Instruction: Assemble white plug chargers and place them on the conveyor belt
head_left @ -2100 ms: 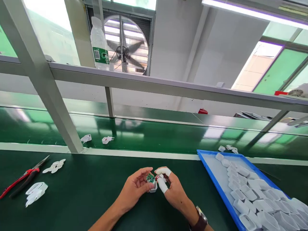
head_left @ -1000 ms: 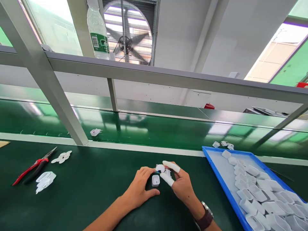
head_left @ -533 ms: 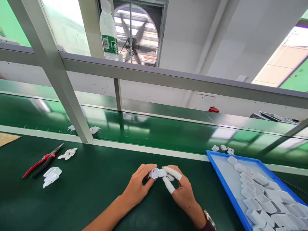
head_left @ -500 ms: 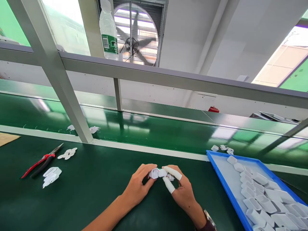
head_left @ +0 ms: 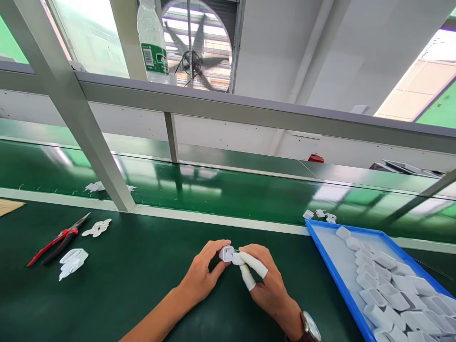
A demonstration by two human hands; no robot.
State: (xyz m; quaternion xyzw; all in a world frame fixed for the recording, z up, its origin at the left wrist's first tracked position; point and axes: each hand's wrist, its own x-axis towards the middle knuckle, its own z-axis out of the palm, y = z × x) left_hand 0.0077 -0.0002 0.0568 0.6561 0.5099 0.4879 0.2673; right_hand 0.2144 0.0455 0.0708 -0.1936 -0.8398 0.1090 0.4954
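Whereas the white housing [head_left: 225, 253] stood on the table [head_left: 142, 270] a second ago, left hand [head_left: 202, 273] now pinches it between fingertips; right hand [head_left: 269, 282] fingers pinch a white piece [head_left: 236, 259] just beside.

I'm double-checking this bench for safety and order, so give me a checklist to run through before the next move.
1. White housing held by the left hand: ok, pinched between thumb and fingers.
2. Small white piece held by the right hand: ok, at the fingertips.
3. White finger covers on the right hand: ok, two show.
4. Green part sitting properly: cannot tell, only a sliver shows.
5. Pliers away from both hands: ok, lying at the bench's left.
6. Blue tray apart from the right hand: ok.
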